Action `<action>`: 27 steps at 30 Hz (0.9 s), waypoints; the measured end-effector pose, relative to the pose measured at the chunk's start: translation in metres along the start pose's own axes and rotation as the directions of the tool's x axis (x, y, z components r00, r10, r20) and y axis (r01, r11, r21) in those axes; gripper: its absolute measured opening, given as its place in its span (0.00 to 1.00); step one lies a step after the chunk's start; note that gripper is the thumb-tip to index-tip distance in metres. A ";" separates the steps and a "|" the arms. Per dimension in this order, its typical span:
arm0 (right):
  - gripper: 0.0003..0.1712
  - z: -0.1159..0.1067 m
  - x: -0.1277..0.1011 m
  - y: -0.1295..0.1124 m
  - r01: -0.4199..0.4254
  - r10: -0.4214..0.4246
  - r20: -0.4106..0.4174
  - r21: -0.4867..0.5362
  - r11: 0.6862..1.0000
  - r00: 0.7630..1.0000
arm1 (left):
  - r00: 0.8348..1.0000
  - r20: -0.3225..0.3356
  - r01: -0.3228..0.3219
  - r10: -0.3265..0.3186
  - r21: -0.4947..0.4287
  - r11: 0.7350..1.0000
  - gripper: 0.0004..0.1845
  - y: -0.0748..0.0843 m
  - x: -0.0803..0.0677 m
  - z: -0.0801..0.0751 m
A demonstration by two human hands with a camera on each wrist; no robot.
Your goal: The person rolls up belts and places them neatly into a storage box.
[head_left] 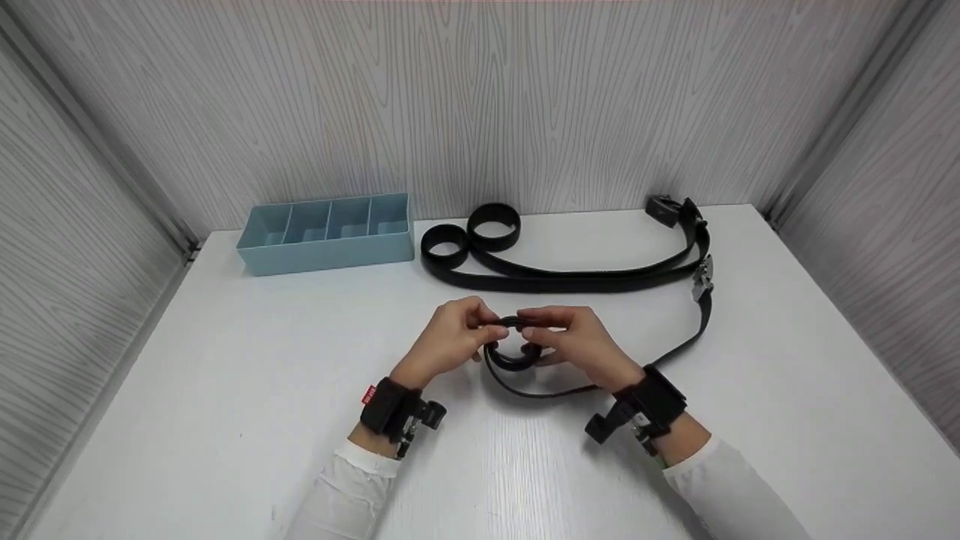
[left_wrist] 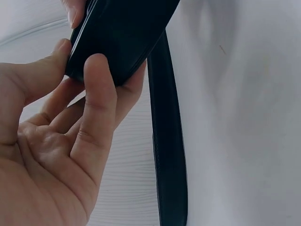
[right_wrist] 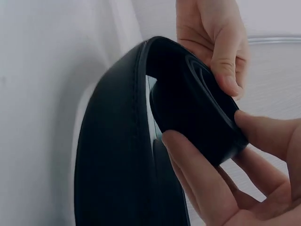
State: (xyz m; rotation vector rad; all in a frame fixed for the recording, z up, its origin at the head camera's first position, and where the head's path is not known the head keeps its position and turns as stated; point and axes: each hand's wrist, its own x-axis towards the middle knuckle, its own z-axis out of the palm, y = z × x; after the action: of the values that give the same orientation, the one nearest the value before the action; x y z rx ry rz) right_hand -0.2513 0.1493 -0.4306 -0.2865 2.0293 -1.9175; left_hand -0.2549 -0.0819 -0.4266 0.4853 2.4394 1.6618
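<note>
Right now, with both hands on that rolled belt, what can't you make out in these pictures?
- Rolled belt, head view: how many turns it has; left hand and right hand cover its top.
- Blue tray, head view: the compartment floors, hidden by the front wall.
- Far buckle, head view: too small for detail.
- Both wrist views: the belt's free end is cut off by the bottom edge.

Head view: bright, even, diffuse overhead light; soft faint shadows beneath hands [head_left: 517, 337] on white bench [head_left: 225, 390]. Mild glare streak on bench near lower centre. Slight wide-angle bowing at side walls. Wrist views: close range, belt [right_wrist: 122, 141] underexposed, surface detail lost; fingers [left_wrist: 94, 108] soft-focused; background blurred, washed out.
</note>
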 end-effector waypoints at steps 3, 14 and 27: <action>0.26 0.002 0.000 0.000 0.021 -0.019 -0.051 0.040 0.999 0.999 | 0.999 -0.040 0.017 -0.018 -0.046 0.999 0.09 0.001 0.001 0.001; 0.26 -0.001 0.002 0.001 -0.010 0.011 -0.029 0.051 0.999 1.000 | 1.000 -0.022 -0.019 0.018 -0.029 0.999 0.05 0.002 -0.001 -0.003; 0.26 0.003 0.002 0.004 0.017 -0.012 -0.064 0.064 0.998 0.998 | 0.999 -0.048 0.018 -0.019 -0.032 0.999 0.08 0.001 -0.001 0.000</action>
State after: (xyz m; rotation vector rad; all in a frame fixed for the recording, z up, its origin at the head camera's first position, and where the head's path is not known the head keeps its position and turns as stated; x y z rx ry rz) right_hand -0.2515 0.1461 -0.4351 -0.2277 2.0056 -2.0209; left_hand -0.2540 -0.0821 -0.4253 0.4214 2.4401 1.7211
